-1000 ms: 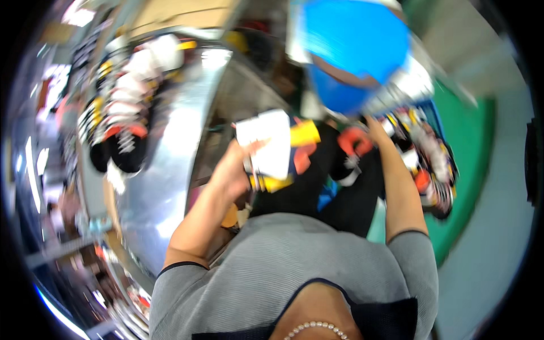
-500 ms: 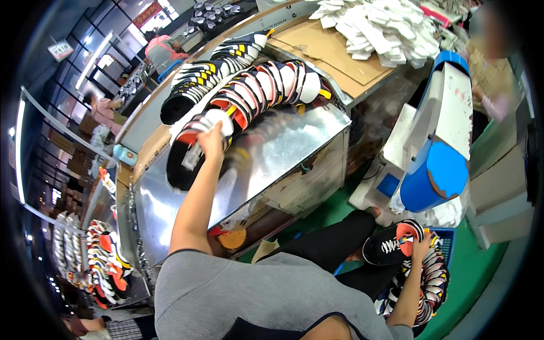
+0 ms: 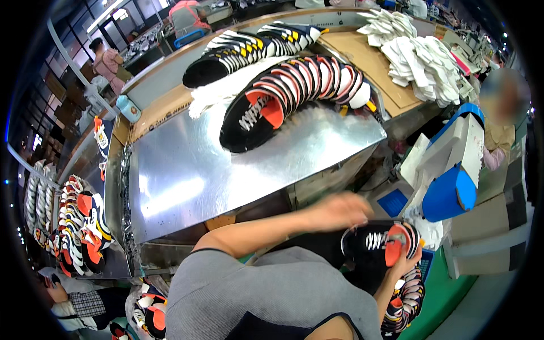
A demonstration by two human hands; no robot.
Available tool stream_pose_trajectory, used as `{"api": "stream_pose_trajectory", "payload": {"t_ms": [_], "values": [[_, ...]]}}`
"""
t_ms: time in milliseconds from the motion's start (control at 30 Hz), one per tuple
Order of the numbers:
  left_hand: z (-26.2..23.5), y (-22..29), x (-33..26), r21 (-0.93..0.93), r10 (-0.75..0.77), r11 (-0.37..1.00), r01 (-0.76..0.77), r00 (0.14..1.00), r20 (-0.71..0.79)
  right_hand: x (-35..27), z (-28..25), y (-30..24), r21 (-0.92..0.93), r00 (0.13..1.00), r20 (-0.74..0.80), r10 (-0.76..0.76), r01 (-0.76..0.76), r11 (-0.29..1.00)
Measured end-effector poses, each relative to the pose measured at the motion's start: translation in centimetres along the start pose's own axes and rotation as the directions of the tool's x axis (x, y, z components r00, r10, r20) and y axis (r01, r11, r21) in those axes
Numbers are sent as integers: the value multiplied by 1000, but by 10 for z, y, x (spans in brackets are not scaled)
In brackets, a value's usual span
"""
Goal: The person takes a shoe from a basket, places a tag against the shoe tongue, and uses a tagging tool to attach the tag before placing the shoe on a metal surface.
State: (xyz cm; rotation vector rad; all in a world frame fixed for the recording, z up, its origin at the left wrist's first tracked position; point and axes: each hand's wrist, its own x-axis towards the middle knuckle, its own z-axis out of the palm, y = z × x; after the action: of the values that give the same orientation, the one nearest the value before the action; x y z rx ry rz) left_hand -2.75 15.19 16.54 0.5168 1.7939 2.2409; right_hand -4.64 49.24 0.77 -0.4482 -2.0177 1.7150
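In my right hand (image 3: 403, 262) is a black shoe upper (image 3: 362, 242) with white laces and an orange lining, gripped at its heel end over my lap. My left hand (image 3: 343, 211) hangs just above that upper's toe, its fingers smeared by motion, and I cannot make out anything in it. Ahead on the shiny metal table (image 3: 175, 170) lies a curved row of nested shoe uppers (image 3: 309, 79), the nearest one showing its black toe and white laces. A second nested row (image 3: 249, 50) lies behind, beside a white cloth-like strip (image 3: 226, 93).
Below my right hand, a blue basket (image 3: 426, 266) holds more nested uppers (image 3: 405, 303). A white and blue machine (image 3: 453, 170) stands at the right. White pieces (image 3: 422, 65) are heaped on cardboard at the back. A light blue bottle (image 3: 128, 109) stands far left. Other people work nearby.
My left hand has left the front of the nested row and come back right, to the upper in my right hand. My right hand keeps its hold. The view has shifted.
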Motion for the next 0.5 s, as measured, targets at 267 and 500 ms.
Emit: {"api": "stream_pose_trajectory", "payload": {"t_ms": [267,500], "values": [[138,-50,86,-342,-692,669,660,721,39,-35,-15,-91,96,980,180,-85,69,993],[109,-103,80,-171,-556,810,561,827,81,-2,-50,-77,91,991,26,130,-132,987]]}}
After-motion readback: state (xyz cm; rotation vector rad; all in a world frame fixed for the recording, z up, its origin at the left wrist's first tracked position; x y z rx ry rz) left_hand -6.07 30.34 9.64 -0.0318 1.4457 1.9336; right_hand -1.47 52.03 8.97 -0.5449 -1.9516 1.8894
